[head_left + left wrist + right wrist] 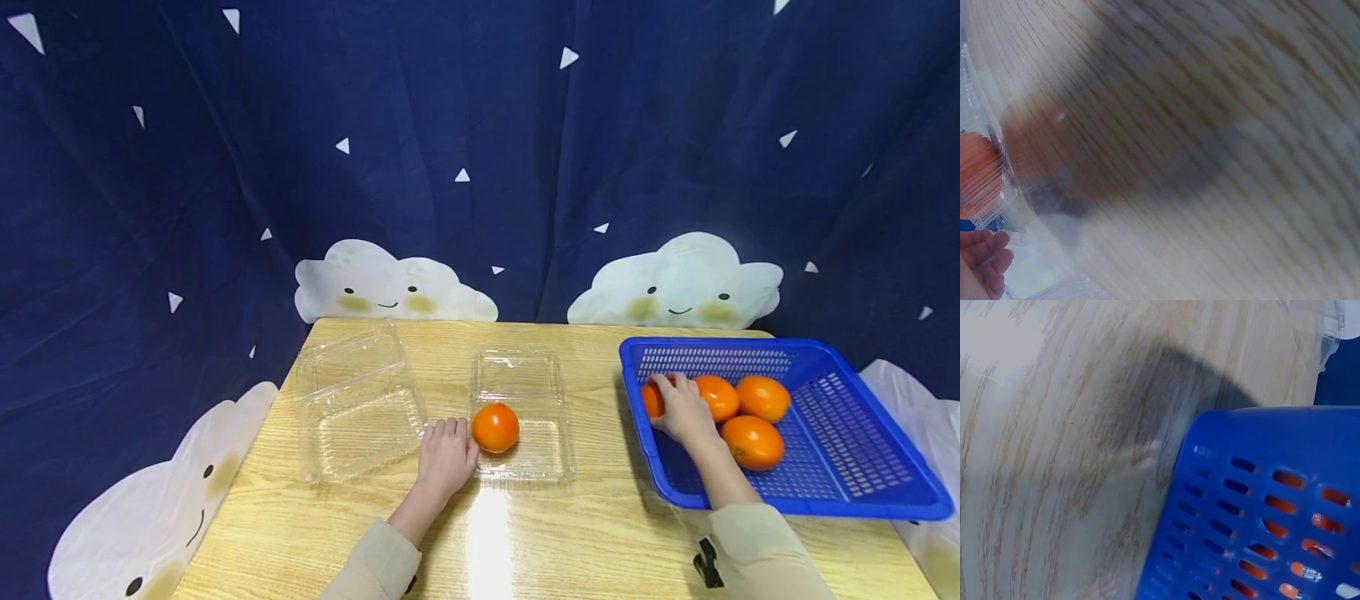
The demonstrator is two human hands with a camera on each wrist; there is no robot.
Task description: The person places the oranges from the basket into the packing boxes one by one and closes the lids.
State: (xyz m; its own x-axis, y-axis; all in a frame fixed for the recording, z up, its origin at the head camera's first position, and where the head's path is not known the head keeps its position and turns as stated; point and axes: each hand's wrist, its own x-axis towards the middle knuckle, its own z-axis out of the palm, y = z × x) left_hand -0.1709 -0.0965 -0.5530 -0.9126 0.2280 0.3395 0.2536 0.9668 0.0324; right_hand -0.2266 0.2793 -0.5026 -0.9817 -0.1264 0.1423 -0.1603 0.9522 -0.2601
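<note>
One orange (pixel 495 427) sits in the left half of an open clear plastic clamshell box (pixel 555 433), its lid folded back away from me. My left hand (pixel 446 457) rests beside the box's near left side; in the left wrist view its fingers (pixel 988 250) lie loosely bent with nothing between them. Inside the blue basket (pixel 870 483), my right hand (pixel 686 412) grips another orange (pixel 652 401) by the left wall, thumb and fingers on either side. The right wrist view shows the basket's slotted wall (pixel 1260 487) but hides that hand.
Several oranges (pixel 752 442) lie right of my right hand in the basket. A second open clear clamshell box (pixel 367 417) stands at an angle on the left of the wooden table (pixel 600 533). Behind the table hangs a dark blue curtain (pixel 480 100).
</note>
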